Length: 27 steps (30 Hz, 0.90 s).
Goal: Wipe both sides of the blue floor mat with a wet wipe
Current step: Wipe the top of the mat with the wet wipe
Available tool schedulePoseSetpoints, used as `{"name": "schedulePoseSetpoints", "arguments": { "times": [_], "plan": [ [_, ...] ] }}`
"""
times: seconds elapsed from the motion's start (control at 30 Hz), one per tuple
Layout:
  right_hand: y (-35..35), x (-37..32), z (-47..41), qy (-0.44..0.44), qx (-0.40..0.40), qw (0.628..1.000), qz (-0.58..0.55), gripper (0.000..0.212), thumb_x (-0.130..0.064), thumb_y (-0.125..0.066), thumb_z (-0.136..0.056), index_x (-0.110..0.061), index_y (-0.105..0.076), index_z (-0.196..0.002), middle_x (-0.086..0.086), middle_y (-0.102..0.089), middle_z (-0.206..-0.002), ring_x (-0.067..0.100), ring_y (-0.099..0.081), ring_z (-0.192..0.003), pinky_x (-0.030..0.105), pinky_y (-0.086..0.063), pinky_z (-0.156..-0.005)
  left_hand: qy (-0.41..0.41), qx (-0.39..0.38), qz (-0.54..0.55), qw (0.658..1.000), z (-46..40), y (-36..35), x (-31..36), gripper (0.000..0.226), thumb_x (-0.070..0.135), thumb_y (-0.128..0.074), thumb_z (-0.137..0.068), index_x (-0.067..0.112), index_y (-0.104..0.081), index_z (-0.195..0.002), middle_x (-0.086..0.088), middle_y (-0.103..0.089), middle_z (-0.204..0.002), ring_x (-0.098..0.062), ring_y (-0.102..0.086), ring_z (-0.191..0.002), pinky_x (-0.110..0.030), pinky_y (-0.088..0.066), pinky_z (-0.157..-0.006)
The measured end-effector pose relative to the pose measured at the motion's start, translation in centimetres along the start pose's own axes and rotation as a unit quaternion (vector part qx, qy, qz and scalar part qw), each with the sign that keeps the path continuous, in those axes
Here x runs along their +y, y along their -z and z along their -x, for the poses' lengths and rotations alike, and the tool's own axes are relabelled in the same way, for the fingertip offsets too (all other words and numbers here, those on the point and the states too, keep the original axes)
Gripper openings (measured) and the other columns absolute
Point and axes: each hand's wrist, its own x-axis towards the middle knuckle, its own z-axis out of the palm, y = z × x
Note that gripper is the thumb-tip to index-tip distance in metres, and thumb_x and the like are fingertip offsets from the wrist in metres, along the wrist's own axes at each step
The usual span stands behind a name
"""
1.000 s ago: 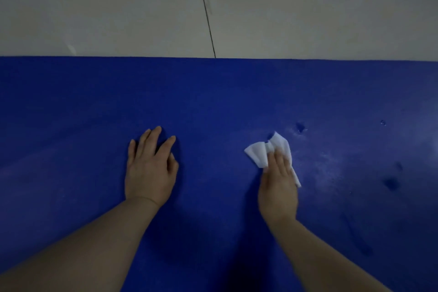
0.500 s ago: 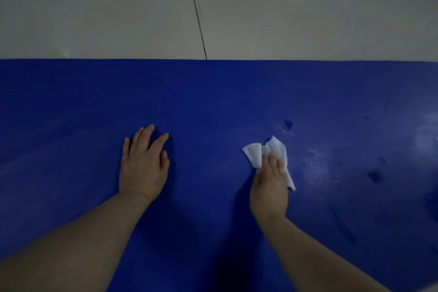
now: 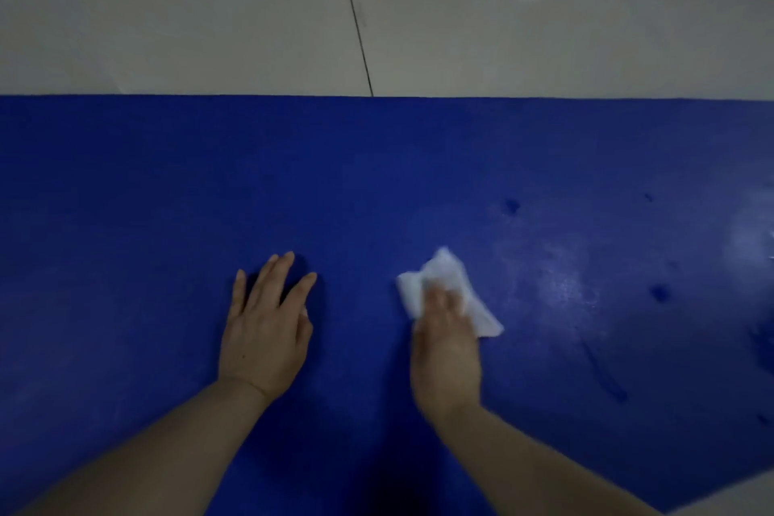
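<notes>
The blue floor mat [image 3: 167,189] lies flat and fills the near and middle of the scene from left to right; its straight far edge runs across the view. Its right part shows dark spots and a pale, wet-looking sheen. The wet wipe [image 3: 450,285] is white and crumpled, lying on the mat right of centre, its near part covered by the fingers of the right hand [image 3: 446,344] pressing flat on it.

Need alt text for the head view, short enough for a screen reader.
A person's right hand presses a crumpled white wet wipe flat against a blue floor mat, while the left hand rests palm-down beside it. Damp sheen and dark spots mark the mat's right side; pale tiled floor lies beyond.
</notes>
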Motion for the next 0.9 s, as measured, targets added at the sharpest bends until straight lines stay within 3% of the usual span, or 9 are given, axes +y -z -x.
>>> {"name": "schedulePoseSetpoints", "arguments": {
  "times": [0.13,0.2,0.27,0.37,0.47,0.57,0.63,0.77,0.9],
  "plan": [
    [-1.9,-2.8,5.6,0.261,-0.085,0.962,0.009,0.055,-0.023,-0.029,-0.086,-0.015,-0.035,-0.140,0.001,-0.048,-0.142,0.018,-0.045,-0.131,0.036,-0.039,-0.107,0.037,-0.008,0.003,0.999,-0.6,0.4,0.2,0.044,0.004,-0.070,-0.079,0.009,-0.063,-0.123,-0.020,-0.045,-0.142,-0.034,-0.042,-0.133,-0.061,-0.025,-0.108],
    [-1.7,-1.1,3.9,0.231,-0.007,0.972,0.041,0.053,-0.015,-0.016,-0.098,-0.010,-0.019,-0.150,0.003,-0.049,-0.140,0.022,-0.044,-0.131,0.031,-0.025,-0.115,0.034,-0.009,-0.005,0.999,-0.5,0.5,0.1,0.044,0.006,-0.069,-0.081,0.010,-0.062,-0.124,-0.019,-0.045,-0.143,-0.034,-0.041,-0.134,-0.060,-0.024,-0.108],
    [-0.7,1.8,1.3,0.096,0.031,0.992,0.074,0.050,-0.015,-0.017,-0.101,-0.008,-0.021,-0.150,0.006,-0.041,-0.147,0.023,-0.035,-0.137,0.029,-0.015,-0.117,0.033,-0.010,-0.011,0.999,-0.3,0.5,0.0,0.042,0.009,-0.066,-0.084,0.010,-0.061,-0.126,-0.019,-0.043,-0.144,-0.033,-0.039,-0.135,-0.059,-0.021,-0.110],
    [0.2,2.9,0.2,-0.013,-0.005,0.997,0.071,0.049,-0.008,-0.033,-0.099,-0.007,-0.030,-0.147,0.005,-0.022,-0.156,0.021,-0.020,-0.145,0.039,-0.024,-0.117,0.030,-0.013,-0.015,0.999,0.2,0.6,0.1,0.041,0.009,-0.066,-0.084,0.010,-0.061,-0.126,-0.018,-0.043,-0.145,-0.033,-0.039,-0.135,-0.057,-0.021,-0.110],
    [-0.5,-1.4,4.1,0.148,-0.073,0.983,0.081,0.053,-0.015,-0.052,-0.089,-0.002,-0.042,-0.140,0.015,-0.032,-0.151,0.033,-0.034,-0.138,0.046,-0.037,-0.108,0.006,-0.009,-0.021,1.000,1.0,0.8,0.5,0.044,0.006,-0.071,-0.079,0.009,-0.063,-0.122,-0.018,-0.046,-0.142,-0.033,-0.043,-0.132,-0.055,-0.025,-0.109],
    [-0.9,-2.5,6.4,0.268,-0.094,0.959,0.011,0.047,-0.016,-0.061,-0.083,-0.013,-0.055,-0.129,0.004,-0.054,-0.137,0.021,-0.052,-0.126,0.038,-0.047,-0.100,-0.014,0.001,-0.011,1.000,1.9,1.2,0.7,0.049,0.000,-0.075,-0.072,0.007,-0.065,-0.119,-0.018,-0.049,-0.139,-0.033,-0.046,-0.129,-0.055,-0.028,-0.108],
    [-0.3,-0.4,5.0,0.170,0.007,0.985,-0.031,0.034,-0.014,-0.039,-0.099,-0.013,-0.056,-0.129,0.006,-0.058,-0.132,0.021,-0.056,-0.122,0.037,-0.043,-0.103,-0.021,0.005,0.008,1.000,2.7,1.4,0.6,0.048,-0.001,-0.072,-0.074,0.008,-0.063,-0.121,-0.016,-0.048,-0.141,-0.030,-0.041,-0.132,-0.055,-0.026,-0.110],
    [0.5,2.6,2.3,-0.013,0.007,1.000,0.016,0.052,-0.006,-0.041,-0.097,-0.008,-0.029,-0.148,0.005,-0.024,-0.156,0.022,-0.021,-0.145,0.040,-0.023,-0.118,-0.035,0.007,0.024,0.999,4.8,1.4,-0.3,0.035,0.009,-0.048,-0.090,0.009,-0.060,-0.123,-0.014,-0.043,-0.143,-0.026,-0.033,-0.136,-0.047,-0.014,-0.118],
    [-1.3,-1.4,8.0,0.194,-0.081,0.975,0.073,0.054,-0.014,-0.034,-0.087,-0.006,-0.040,-0.140,0.012,-0.039,-0.148,0.029,-0.037,-0.137,0.043,-0.036,-0.110,-0.020,-0.026,0.017,0.999,6.1,1.3,0.0,0.044,0.016,-0.035,-0.086,0.009,-0.061,-0.121,-0.014,-0.044,-0.142,-0.027,-0.035,-0.133,-0.039,-0.006,-0.117]
  ]
}}
